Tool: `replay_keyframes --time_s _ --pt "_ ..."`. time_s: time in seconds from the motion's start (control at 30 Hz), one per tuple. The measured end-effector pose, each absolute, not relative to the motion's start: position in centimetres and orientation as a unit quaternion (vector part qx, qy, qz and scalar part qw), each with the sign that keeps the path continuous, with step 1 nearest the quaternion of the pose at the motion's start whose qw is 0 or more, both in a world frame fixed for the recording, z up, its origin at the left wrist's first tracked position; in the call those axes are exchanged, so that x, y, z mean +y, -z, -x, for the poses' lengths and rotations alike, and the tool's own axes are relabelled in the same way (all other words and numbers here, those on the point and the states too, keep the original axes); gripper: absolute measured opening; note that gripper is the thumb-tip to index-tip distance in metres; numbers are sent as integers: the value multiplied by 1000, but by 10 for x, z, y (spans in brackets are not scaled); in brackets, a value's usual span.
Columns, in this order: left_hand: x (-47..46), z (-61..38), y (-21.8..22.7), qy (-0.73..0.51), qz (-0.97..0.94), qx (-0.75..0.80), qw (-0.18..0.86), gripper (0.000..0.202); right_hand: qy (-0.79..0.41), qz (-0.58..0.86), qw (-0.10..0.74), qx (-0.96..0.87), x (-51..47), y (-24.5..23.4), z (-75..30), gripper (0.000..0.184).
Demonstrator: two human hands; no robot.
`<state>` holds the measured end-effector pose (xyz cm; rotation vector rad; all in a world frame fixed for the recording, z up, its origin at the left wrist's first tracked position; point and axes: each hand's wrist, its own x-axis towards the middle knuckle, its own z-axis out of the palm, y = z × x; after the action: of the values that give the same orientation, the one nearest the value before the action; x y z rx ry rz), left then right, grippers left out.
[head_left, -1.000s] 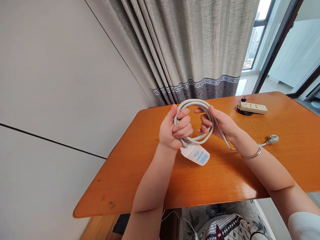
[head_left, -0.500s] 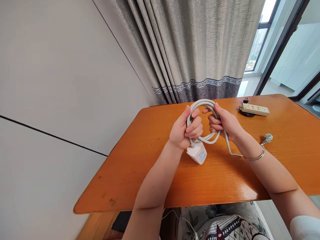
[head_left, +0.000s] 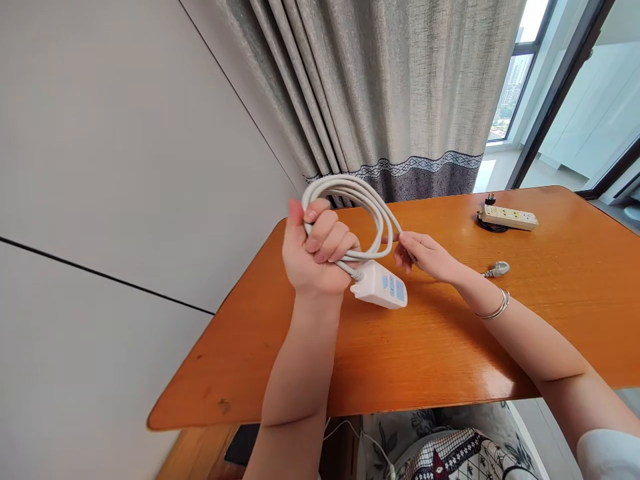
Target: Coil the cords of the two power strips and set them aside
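Observation:
My left hand (head_left: 315,257) is closed in a fist round a coil of white cable (head_left: 350,200), held up above the orange table (head_left: 450,347). A white power strip with blue sockets (head_left: 380,287) hangs from the coil just below that fist. My right hand (head_left: 425,253) pinches the same cable at the coil's right side. The cable's free end runs behind my right wrist to a grey plug (head_left: 497,269) lying on the table.
A beige power strip (head_left: 507,217) with a black cord and plug lies at the table's far right. A grey curtain (head_left: 390,93) hangs behind the table, a wall stands to the left and a window to the right. Patterned fabric shows below the table's front edge.
My left hand has lifted the coil up and to the left. The power strip has swung to show its sockets. The plug has slid left along the table, and my right hand now only pinches the cable.

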<state>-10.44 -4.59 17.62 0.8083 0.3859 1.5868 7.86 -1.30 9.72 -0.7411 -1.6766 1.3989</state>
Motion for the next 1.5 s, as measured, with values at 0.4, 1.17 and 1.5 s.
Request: replay_keyframes --time_s 0.4,1.17,1.5 --pt "-55 103 -201 -821 -257 183 475 58 -88 529 -23 -844 -38 -98 -71 64" --pt "-45 83 -156 -533 -613 265 519 41 15 302 266 -915 -79 -145 -91 34" --pt "-47 79 -144 -375 -666 302 570 39 -12 368 330 -869 -77 -153 -98 25"
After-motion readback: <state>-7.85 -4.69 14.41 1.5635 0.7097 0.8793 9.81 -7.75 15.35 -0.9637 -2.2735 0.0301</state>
